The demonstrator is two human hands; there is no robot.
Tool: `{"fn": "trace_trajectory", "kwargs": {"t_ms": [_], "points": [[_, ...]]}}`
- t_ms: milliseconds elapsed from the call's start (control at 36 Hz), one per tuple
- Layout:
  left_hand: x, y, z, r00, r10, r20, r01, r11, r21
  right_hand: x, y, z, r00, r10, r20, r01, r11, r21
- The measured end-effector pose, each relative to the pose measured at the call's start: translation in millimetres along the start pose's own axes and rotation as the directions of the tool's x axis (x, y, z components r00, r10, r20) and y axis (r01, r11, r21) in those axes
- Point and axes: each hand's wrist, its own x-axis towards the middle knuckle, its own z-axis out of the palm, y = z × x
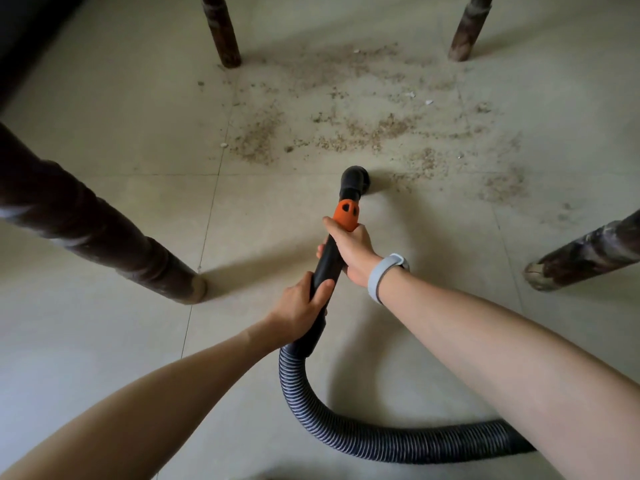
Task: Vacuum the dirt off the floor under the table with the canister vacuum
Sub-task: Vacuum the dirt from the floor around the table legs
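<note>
Both my hands hold the black vacuum wand [328, 263]. My left hand [299, 306] grips its lower end, just above the ribbed grey hose [346, 434]. My right hand [351, 249] grips higher up, right below the orange collar [346, 214]. The black round nozzle [355, 181] touches the tiled floor at the near edge of the dirt [346, 109], a wide scatter of brown crumbs and a few white bits between the table legs. The hose loops back to the right and passes under my right forearm. The canister itself is out of view.
Four dark wooden table legs surround the spot: near left [104, 233], near right [581, 252], far left [221, 29], far right [469, 29]. A dark edge [20, 39] runs along the far left. A grey band sits on my right wrist [382, 275].
</note>
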Motion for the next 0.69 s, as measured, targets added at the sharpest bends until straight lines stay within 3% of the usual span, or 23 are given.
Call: {"fn": "trace_trajectory", "kwargs": {"t_ms": [417,694], "points": [[5.7,14.3,17.3,0.980,-0.064,-0.187,0.051,0.996,-0.070,-0.8,-20.7,-5.6,0.996,0.054,0.064,-0.052,0.998,-0.035],[6.7,45.7,55.8,0.999,0.047,-0.020,-0.045,0.993,0.107,-13.9,-12.0,-76.8,0.982,0.041,-0.185,-0.020,0.993,0.113]]}}
